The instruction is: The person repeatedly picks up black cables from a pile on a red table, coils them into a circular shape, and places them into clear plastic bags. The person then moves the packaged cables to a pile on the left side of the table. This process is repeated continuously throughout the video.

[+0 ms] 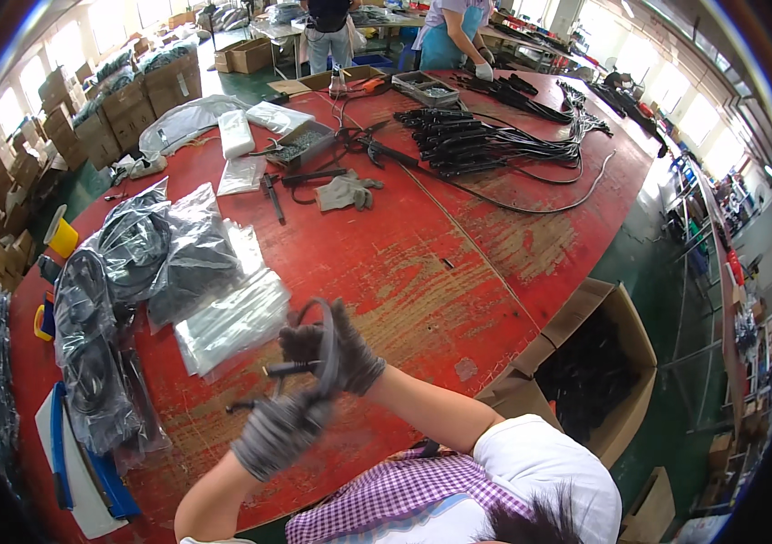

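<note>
Both my hands wear grey gloves and hold a coiled black cable (329, 340) above the near part of the red table. My right hand (349, 354) is closed round the upper part of the loop. Lower and to the left, my left hand (279, 433) is closed round the cable's bottom part, a little smeared by motion. A black plug with a metal tip (281, 369) sticks out leftward between the hands. Just beyond them lies a stack of clear plastic bags (233, 317). Bagged black cables (87, 335) are piled to the left.
The worn red table (495, 245) carries a big bundle of black cables (467, 145) at the far right. Loose gloves (348, 191), a caliper-like tool (272, 198) and a parts tray (302, 143) lie farther back. An open carton (626, 363) stands at the right edge. A person in a blue apron (447, 41) works opposite.
</note>
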### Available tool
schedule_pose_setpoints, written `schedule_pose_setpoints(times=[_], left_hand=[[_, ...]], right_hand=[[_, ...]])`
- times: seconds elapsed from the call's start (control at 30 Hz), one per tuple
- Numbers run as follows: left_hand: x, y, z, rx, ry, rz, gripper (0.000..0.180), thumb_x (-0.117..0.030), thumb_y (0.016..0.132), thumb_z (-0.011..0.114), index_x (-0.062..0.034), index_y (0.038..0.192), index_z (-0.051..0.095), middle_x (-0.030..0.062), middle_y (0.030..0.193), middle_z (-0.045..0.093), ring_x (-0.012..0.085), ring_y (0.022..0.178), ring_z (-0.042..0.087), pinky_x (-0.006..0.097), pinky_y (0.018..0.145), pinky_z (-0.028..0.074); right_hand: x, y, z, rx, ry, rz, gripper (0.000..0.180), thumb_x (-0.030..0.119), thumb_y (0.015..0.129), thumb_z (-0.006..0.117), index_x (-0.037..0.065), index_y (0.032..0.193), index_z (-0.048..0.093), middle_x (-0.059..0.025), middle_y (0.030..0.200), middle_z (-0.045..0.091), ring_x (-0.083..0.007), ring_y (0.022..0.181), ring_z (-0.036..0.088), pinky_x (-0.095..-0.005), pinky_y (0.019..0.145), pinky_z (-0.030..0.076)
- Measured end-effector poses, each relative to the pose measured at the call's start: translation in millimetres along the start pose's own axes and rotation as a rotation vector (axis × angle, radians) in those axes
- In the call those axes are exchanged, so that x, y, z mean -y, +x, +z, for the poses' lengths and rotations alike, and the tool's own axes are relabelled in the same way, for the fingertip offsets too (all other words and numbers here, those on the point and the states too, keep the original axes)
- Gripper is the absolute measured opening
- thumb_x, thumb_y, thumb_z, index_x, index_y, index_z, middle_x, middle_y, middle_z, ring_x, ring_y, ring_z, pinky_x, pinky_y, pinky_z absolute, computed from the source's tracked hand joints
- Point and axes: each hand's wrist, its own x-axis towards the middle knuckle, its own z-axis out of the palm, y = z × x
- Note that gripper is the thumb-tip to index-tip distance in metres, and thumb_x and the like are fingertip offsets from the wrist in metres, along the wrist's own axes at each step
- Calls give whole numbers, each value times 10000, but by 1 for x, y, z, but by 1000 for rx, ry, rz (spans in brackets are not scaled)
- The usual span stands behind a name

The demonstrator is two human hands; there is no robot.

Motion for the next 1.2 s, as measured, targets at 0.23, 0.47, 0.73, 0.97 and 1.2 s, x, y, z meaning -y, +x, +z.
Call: schedule_pose_setpoints(times=[0.23,0.47,0.73,0.97,1.2], left_hand=[[104,-35,107,218,578,-103,351,-464,849,487,-119,831,544,141,672,616,295,591,612,453,535,461],[118,-54,121,-203,481,-6,424,-422,796,554,-66,1027,545,146,1048,562,316,991,536,433,834,416],[195,-34,67,-735,629,-908,828,-310,756,614,-13,1389,171,220,1368,320,381,1216,378,436,1018,309],[151,-10,95,-479,370,-594,848,-303,680,648,-23,1369,239,225,1295,395,390,1162,413,463,985,336],[176,-21,88,-593,684,-604,725,-423,679,654,-99,1284,419,216,1306,371,403,1237,305,506,995,298]], right_hand=[[0,13,-92,-365,-2004,145,524,484,827,502,68,1144,539,-170,1085,581,-330,1001,555,-428,840,439],[-52,2,-126,-39,-2482,-679,479,256,835,496,75,1275,441,-187,1255,458,-338,1167,434,-462,1005,306],[-59,11,-136,3,-2343,-716,471,131,814,522,26,1266,439,-213,1258,450,-366,1172,425,-447,1022,305],[-68,20,-136,1,-2275,-698,428,92,812,514,38,1236,479,-206,1222,481,-356,1139,455,-430,1004,336],[-51,-15,-114,196,-2242,-534,463,155,796,553,48,1237,466,-186,1201,493,-330,1116,474,-411,984,352]])
